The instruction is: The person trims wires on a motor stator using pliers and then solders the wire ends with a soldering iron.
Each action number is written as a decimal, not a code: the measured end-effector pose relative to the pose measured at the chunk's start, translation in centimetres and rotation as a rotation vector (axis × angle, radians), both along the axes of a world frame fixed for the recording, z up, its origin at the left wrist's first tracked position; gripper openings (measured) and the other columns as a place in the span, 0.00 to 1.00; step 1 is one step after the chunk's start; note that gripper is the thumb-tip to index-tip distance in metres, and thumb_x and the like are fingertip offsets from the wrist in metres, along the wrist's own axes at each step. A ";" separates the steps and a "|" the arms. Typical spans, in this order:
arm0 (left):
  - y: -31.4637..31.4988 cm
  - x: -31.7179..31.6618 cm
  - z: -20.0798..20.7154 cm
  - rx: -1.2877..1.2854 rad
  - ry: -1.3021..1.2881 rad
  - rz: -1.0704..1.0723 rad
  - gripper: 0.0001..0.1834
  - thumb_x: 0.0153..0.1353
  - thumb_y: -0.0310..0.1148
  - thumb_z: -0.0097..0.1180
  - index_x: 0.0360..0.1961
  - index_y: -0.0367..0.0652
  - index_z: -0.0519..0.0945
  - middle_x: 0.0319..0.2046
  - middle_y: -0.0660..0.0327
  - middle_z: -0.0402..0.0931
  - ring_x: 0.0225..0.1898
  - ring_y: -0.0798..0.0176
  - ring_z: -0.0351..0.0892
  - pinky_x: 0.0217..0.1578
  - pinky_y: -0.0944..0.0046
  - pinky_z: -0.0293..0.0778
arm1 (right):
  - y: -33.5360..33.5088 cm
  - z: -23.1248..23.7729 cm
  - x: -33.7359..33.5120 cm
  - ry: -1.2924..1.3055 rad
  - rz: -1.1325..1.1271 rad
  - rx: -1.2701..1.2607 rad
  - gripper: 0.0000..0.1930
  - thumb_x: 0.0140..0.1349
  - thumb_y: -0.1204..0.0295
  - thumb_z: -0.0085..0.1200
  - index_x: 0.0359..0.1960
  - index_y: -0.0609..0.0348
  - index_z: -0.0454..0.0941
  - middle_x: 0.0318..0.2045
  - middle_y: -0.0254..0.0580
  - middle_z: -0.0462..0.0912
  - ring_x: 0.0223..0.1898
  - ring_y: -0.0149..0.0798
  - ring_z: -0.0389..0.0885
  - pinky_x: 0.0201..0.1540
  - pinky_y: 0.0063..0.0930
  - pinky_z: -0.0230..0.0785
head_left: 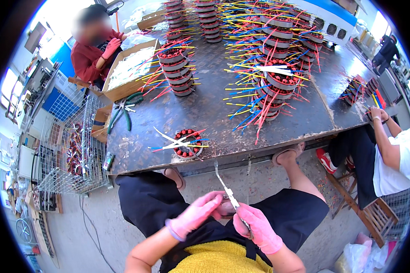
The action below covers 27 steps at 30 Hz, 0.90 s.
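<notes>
My right hand (258,228), in a pink glove, is closed around a slim pale stick-like thing (231,198). Its thin tip points up toward the table edge, a white block sits along its middle, and a dark metal-looking part shows by the palm. I cannot make out its kind. My left hand (197,214), also pink-gloved, is beside its middle with fingers curled together; what they hold, if anything, is hidden. Both hands are above my lap. On the table before me lies a ring-shaped motor stator (187,144) with red windings, crossed by white sleeves (172,144).
Stacks of wound stators (180,73) with coloured leads rise on the dark table (209,107); a larger group (278,82) stands right. Green-handled pliers (122,111) lie left, by a cardboard box (131,68). A wire basket (73,150) stands left. One person sits across, another at right.
</notes>
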<state>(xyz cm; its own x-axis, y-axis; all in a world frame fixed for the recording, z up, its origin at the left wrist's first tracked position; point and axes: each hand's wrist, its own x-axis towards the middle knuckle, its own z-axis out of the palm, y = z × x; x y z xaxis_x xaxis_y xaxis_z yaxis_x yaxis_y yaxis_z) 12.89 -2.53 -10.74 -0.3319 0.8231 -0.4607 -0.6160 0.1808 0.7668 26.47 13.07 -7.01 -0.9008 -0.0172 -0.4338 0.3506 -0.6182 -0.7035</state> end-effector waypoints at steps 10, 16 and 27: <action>-1.8 -15.5 4.8 -0.388 1.859 -0.045 0.43 0.36 0.42 0.75 0.55 0.43 0.71 0.59 0.53 0.66 0.62 0.44 0.63 0.64 0.47 0.57 | 0.0 -1.4 -0.7 -0.170 0.006 0.130 0.21 0.72 0.62 0.45 0.61 0.60 0.68 0.19 0.22 0.64 0.20 0.18 0.58 0.21 0.15 0.47; 0.1 -17.7 3.5 -0.329 1.834 -0.255 0.56 0.31 0.48 0.76 0.64 0.42 0.65 0.62 0.51 0.64 0.68 0.41 0.55 0.70 0.45 0.47 | -0.4 -1.5 -1.4 -0.178 -0.005 0.120 0.21 0.72 0.63 0.46 0.62 0.60 0.68 0.20 0.22 0.63 0.21 0.19 0.59 0.22 0.15 0.47; 0.2 -18.3 2.2 -0.224 1.765 -0.249 0.55 0.32 0.46 0.76 0.64 0.40 0.65 0.58 0.53 0.69 0.63 0.44 0.63 0.68 0.46 0.51 | -0.7 -1.1 -1.7 -0.205 -0.006 0.151 0.21 0.72 0.64 0.44 0.62 0.62 0.67 0.18 0.21 0.63 0.19 0.19 0.58 0.21 0.16 0.48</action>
